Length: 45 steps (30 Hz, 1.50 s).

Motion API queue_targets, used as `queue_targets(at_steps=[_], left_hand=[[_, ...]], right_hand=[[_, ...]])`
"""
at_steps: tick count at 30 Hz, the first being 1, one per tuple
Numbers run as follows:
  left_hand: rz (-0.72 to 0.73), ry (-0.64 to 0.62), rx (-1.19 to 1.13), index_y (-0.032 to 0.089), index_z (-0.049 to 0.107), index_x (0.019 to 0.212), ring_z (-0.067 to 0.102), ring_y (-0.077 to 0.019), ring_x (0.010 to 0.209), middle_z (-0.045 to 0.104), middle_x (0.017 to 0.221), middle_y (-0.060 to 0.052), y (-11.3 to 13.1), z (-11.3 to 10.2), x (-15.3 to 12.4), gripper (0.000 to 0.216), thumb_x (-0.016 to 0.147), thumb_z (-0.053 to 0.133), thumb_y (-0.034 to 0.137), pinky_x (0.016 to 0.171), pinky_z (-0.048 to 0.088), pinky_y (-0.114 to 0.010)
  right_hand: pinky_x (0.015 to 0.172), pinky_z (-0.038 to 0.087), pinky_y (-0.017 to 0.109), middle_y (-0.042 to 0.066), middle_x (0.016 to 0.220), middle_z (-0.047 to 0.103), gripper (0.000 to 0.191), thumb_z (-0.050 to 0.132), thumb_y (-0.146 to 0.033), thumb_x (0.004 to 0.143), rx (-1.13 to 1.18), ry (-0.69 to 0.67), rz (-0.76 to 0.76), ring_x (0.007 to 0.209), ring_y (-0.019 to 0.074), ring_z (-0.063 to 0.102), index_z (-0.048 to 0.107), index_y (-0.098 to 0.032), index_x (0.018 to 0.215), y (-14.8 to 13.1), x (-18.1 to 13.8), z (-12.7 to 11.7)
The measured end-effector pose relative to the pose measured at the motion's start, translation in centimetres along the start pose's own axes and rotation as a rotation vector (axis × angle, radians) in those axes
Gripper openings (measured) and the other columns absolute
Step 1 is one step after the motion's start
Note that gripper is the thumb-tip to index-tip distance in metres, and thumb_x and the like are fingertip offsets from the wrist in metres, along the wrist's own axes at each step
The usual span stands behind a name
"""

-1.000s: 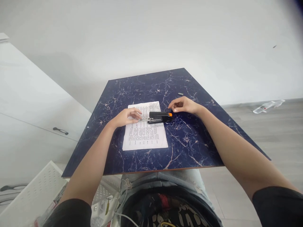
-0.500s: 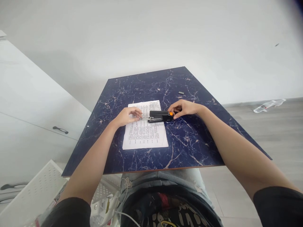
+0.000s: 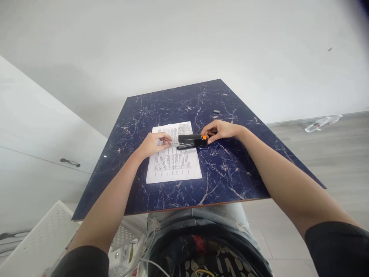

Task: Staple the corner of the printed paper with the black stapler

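Observation:
A black stapler [image 3: 188, 138] with an orange part at its rear lies across the printed sheets of paper [image 3: 173, 173], its front pointing left. My right hand [image 3: 219, 130] grips the stapler's rear end between thumb and fingers. From the stapler's front, a thin metal slide [image 3: 174, 145] sticks out to the left. My left hand [image 3: 158, 143] is closed on the slide's outer end, thumb against fingertips, just above the paper. The inside of the stapler is too small to make out.
A small grey strip, which looks like staples [image 3: 216, 111], lies farther back on the blue marbled table [image 3: 161, 104]. White cabinets [image 3: 43, 142] stand at left, a perforated white rack [image 3: 40, 234] below. A clear plastic bottle [image 3: 319, 124] lies on the floor at right.
The whole view has shifted slightly. Both hands stay on the stapler and its slide, with little visible movement over the paper.

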State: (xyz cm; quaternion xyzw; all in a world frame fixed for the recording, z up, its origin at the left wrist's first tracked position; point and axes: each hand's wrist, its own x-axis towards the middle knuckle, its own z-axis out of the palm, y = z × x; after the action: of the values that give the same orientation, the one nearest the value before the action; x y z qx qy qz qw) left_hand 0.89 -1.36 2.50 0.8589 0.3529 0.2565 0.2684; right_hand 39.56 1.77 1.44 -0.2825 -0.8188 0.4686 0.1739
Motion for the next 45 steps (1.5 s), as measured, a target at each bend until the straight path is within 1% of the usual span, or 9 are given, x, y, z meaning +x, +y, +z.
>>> queue_targets(at_steps=[8, 14, 20, 24, 32, 35, 40, 45], left_hand=[[0.002, 0.043, 0.024, 0.023, 0.078, 0.104, 0.074, -0.0176, 0.082, 0.082, 0.097, -0.006, 0.7, 0.6, 0.2, 0.018, 0.086, 0.08, 0.026, 0.087, 0.062, -0.035], [-0.01, 0.036, 0.002, 0.023, 0.078, 0.104, 0.074, -0.0178, 0.084, 0.082, 0.099, -0.006, 0.6, 1.0, 0.3, 0.018, 0.087, 0.08, 0.029, 0.086, 0.061, -0.036], [-0.017, 0.051, 0.008, 0.023, 0.079, 0.102, 0.074, -0.0178, 0.082, 0.082, 0.098, -0.006, 1.0, 1.3, 0.4, 0.017, 0.086, 0.081, 0.027, 0.085, 0.061, -0.036], [-0.021, 0.051, -0.013, 0.023, 0.079, 0.102, 0.075, -0.0183, 0.084, 0.082, 0.099, -0.006, 1.3, 1.6, 0.5, 0.016, 0.087, 0.081, 0.027, 0.086, 0.062, -0.037], [-0.058, 0.099, -0.059, 0.021, 0.08, 0.096, 0.079, -0.0197, 0.085, 0.083, 0.094, -0.006, 1.4, 2.3, 0.7, 0.014, 0.083, 0.085, 0.027, 0.09, 0.064, -0.039], [-0.075, 0.113, -0.08, 0.021, 0.081, 0.095, 0.079, -0.0203, 0.085, 0.083, 0.094, -0.006, 1.5, 2.5, 0.9, 0.015, 0.082, 0.086, 0.027, 0.09, 0.065, -0.039], [-0.1, 0.12, -0.102, 0.021, 0.083, 0.091, 0.079, -0.0204, 0.083, 0.083, 0.091, -0.006, 1.9, 2.9, 1.1, 0.015, 0.079, 0.089, 0.028, 0.087, 0.067, -0.039], [-0.115, 0.124, -0.104, 0.022, 0.083, 0.087, 0.079, -0.0205, 0.081, 0.083, 0.086, -0.005, 2.4, 3.1, 1.3, 0.013, 0.078, 0.09, 0.025, 0.09, 0.066, -0.04]], right_hand=[[0.064, 0.036, 0.031, -0.001, 0.077, 0.065, 0.044, 0.093, -0.047, 0.075, 0.029, -0.006, 0.004, 0.065, 0.0122, 0.046, 0.081, -0.019, 0.106, 0.3, 0.1, 0.0], [0.063, 0.037, 0.03, -0.001, 0.08, 0.066, 0.043, 0.092, -0.048, 0.077, 0.016, -0.009, 0.005, 0.066, 0.0128, 0.047, 0.08, -0.021, 0.109, 0.5, 0.2, 0.0], [0.061, 0.034, 0.029, -0.002, 0.076, 0.063, 0.045, 0.092, -0.048, 0.077, 0.013, -0.013, -0.003, 0.063, 0.0115, 0.044, 0.081, -0.02, 0.111, 0.6, 0.2, 0.0], [0.062, 0.034, 0.03, -0.002, 0.076, 0.063, 0.046, 0.092, -0.047, 0.077, 0.002, -0.01, 0.009, 0.063, 0.0116, 0.044, 0.081, -0.019, 0.112, 0.5, 0.2, -0.1], [0.062, 0.032, 0.03, -0.002, 0.075, 0.061, 0.046, 0.091, -0.048, 0.078, -0.006, -0.002, 0.02, 0.063, 0.0116, 0.041, 0.081, -0.019, 0.112, 0.2, 0.1, 0.0], [0.063, 0.033, 0.031, -0.001, 0.077, 0.063, 0.046, 0.092, -0.047, 0.077, 0.011, -0.002, 0.02, 0.065, 0.0123, 0.043, 0.081, -0.02, 0.112, 0.4, 0.1, 0.0], [0.064, 0.035, 0.031, 0.0, 0.083, 0.067, 0.045, 0.092, -0.048, 0.076, 0.015, -0.001, 0.011, 0.067, 0.0133, 0.045, 0.082, -0.021, 0.11, 1.0, 0.1, -0.1], [0.063, 0.033, 0.031, 0.0, 0.084, 0.067, 0.043, 0.093, -0.045, 0.075, 0.004, 0.003, -0.006, 0.066, 0.0129, 0.043, 0.083, -0.022, 0.11, 1.4, 0.2, -0.2]])
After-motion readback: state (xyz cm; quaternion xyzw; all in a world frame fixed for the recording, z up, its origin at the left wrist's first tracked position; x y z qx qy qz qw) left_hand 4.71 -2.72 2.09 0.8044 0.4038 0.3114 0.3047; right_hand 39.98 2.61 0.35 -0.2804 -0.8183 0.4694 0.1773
